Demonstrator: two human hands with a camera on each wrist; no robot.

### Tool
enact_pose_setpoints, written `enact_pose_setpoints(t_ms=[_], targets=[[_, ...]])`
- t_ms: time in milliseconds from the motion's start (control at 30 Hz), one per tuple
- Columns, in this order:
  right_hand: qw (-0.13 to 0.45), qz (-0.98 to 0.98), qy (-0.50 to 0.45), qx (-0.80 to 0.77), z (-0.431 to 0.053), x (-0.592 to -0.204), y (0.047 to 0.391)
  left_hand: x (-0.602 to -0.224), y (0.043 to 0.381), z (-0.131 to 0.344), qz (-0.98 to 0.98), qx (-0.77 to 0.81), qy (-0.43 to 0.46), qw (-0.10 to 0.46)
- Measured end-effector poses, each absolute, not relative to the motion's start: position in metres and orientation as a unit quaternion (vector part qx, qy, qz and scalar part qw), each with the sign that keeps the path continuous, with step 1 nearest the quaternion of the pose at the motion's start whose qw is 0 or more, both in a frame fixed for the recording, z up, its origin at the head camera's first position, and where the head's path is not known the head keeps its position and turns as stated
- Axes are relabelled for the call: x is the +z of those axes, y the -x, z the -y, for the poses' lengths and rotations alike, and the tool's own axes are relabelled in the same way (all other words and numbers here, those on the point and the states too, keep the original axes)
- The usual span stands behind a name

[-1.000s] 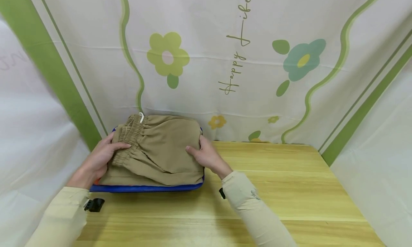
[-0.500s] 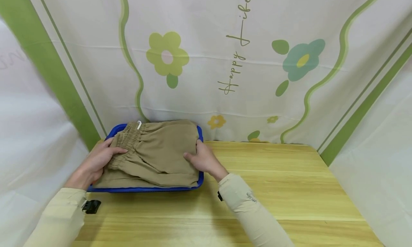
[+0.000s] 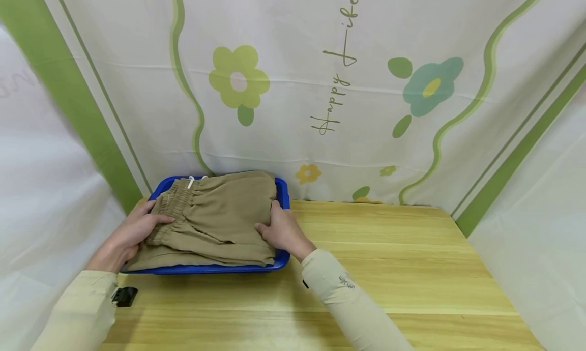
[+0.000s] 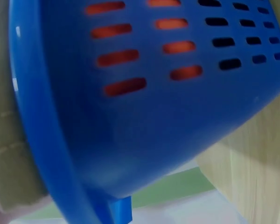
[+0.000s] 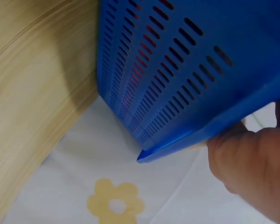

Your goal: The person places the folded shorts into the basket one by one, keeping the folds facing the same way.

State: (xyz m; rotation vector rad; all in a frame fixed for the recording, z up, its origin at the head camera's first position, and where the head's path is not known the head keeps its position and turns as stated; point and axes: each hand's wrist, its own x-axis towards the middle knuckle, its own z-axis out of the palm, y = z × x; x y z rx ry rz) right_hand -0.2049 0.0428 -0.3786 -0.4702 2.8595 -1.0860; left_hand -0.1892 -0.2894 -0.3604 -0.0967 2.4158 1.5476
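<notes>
Folded khaki pants point(image 3: 224, 208) with a gathered elastic waistband and white drawstring lie in the top of a blue plastic basket point(image 3: 206, 269). My left hand point(image 3: 137, 231) grips the waistband side, thumb on top and fingers hidden under the fabric. At the opposite end, my right hand point(image 3: 284, 230) pinches the folded edge, thumb over the cloth. Slotted basket walls point(image 4: 144, 116) fill most of the left wrist view, with something orange-red behind the slots. In the right wrist view, part of the right hand point(image 5: 256, 163) shows just beyond the basket rim point(image 5: 214, 128).
The basket stands on a wood-grain table point(image 3: 389, 269), at its left back part. A white curtain point(image 3: 293, 112) printed with flowers hangs right behind the table's far edge. More white fabric point(image 3: 50, 188) closes in the left side, and likewise the right.
The pants have come down into the basket and shifted slightly left with both hands. More of the blue rim shows at the back and right.
</notes>
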Motion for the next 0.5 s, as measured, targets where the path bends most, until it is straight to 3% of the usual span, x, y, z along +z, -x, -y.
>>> enact_pose_setpoints(t_ms=[500], targets=[[0.068, -0.918, 0.162, -0.356, -0.045, -0.376, 0.192, -0.365, 0.187, 0.294, -0.871, 0.477, 0.038, 0.115]])
